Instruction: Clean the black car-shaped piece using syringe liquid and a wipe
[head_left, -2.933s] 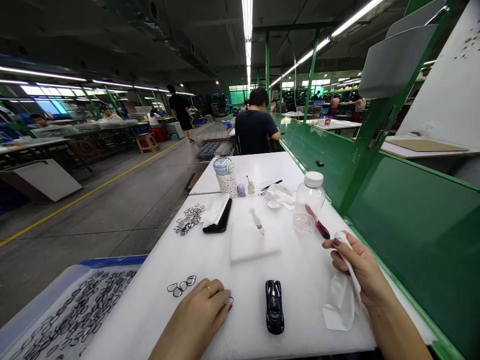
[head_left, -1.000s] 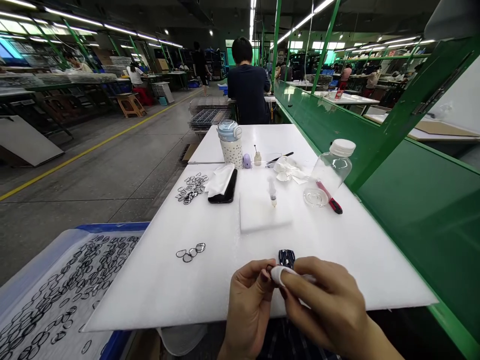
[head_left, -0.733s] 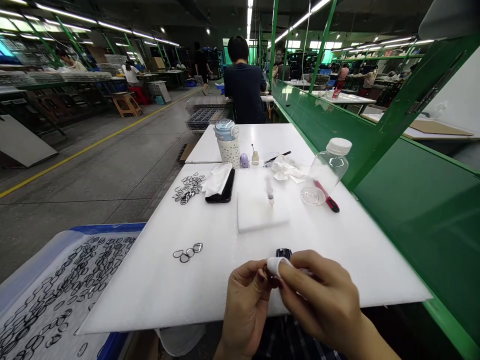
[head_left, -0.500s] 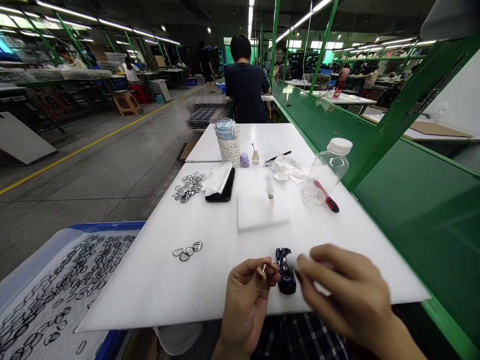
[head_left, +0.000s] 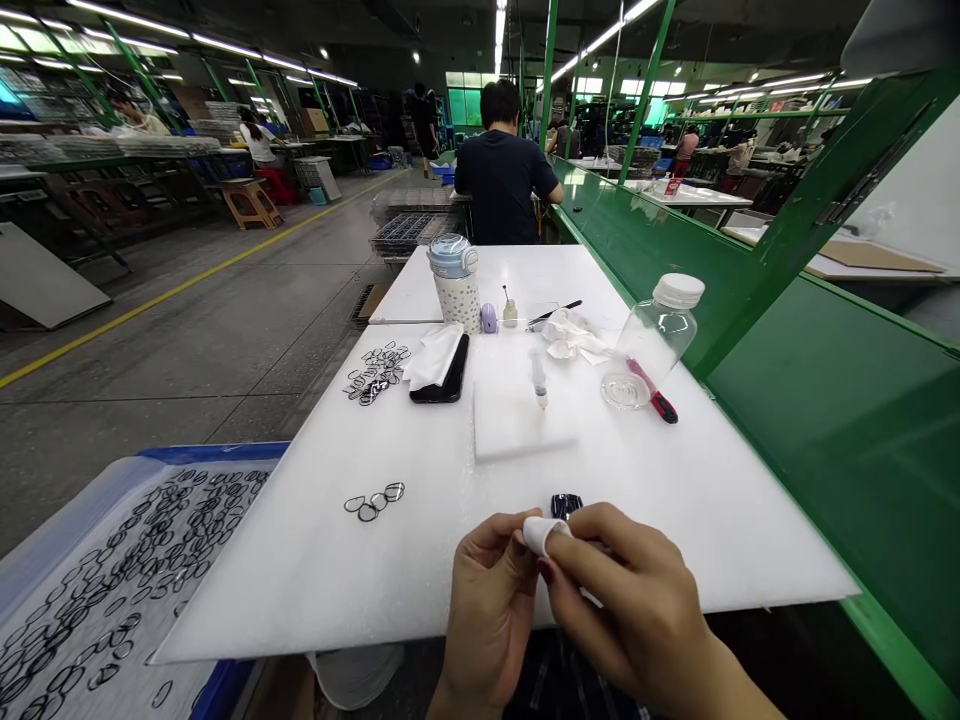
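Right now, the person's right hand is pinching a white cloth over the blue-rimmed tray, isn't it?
Not quite: the head view shows the right hand pinching the white cloth over the white board, not over the blue-rimmed tray.

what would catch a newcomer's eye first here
The two bare hands at the near edge of the white table stand out first: the left hand and right hand pinch a small white cloth just in front of a glossy black piece. At lower left, a blue-rimmed plastic tray holds many thin dark rings.
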